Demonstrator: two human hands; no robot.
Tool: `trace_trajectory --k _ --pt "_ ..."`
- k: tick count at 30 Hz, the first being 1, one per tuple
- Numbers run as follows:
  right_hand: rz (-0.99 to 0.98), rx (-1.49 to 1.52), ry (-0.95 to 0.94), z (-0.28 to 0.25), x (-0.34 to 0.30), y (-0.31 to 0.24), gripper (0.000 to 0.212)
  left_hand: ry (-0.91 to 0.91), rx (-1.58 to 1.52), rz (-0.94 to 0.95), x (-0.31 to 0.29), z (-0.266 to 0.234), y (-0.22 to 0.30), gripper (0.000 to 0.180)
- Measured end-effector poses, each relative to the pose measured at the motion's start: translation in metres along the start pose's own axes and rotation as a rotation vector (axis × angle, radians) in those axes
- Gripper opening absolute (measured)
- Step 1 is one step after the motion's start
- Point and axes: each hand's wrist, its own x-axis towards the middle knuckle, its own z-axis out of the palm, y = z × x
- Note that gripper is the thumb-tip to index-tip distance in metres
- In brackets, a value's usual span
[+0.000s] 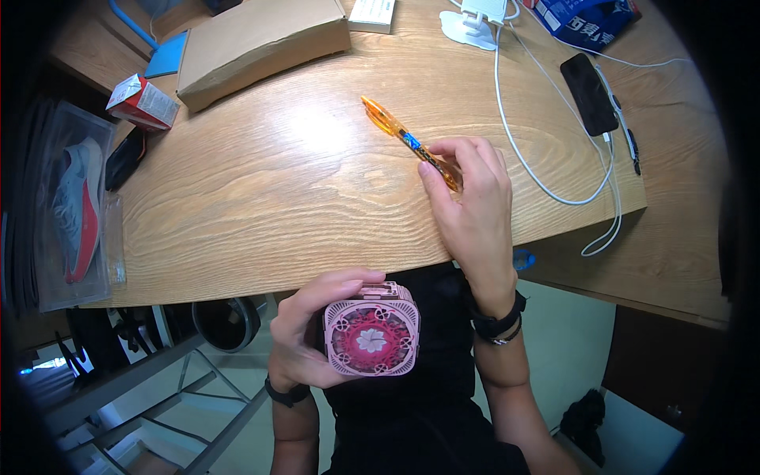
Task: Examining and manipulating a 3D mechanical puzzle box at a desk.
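Observation:
My left hand (297, 336) is closed around a pink, rounded-square case (372, 339), just off the table's front edge and over my lap. Its top bears a dark pink round pattern with a pale flower in the middle; what lies inside cannot be seen. Over the table, my right hand (476, 207) pinches an orange see-through pen (411, 142) near one end, between thumb and forefinger. The pen slants to the far left, and a blue patch shows on its barrel. Whether it touches the wood, I cannot tell.
A long cardboard box (265, 43) and a red-and-white carton (143, 103) stand far left. A shoe sits in a clear box (75, 206) at the left edge. On the right are a black phone (589, 95), a white cable (518, 162) and a white stand (469, 28).

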Motion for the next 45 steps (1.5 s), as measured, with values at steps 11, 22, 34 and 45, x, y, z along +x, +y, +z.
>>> trace_trajectory --k 11,22,34,45 --pt "0.085 0.315 -0.172 -0.026 -0.008 0.008 0.028 0.01 0.032 0.004 0.001 -0.003 -0.001 0.085" --pt "0.156 1.341 -0.216 -0.047 -0.054 -0.027 0.037 0.035 0.047 -0.052 0.001 0.0 0.0 0.079" --pt "-0.023 1.092 -0.126 -0.053 -0.061 -0.03 0.037 0.021 0.171 -0.055 0.005 0.0 0.004 0.075" --pt "0.065 0.841 0.106 -0.058 -0.049 -0.046 0.123 0.006 0.254 -0.083 0.009 -0.002 0.009 0.074"
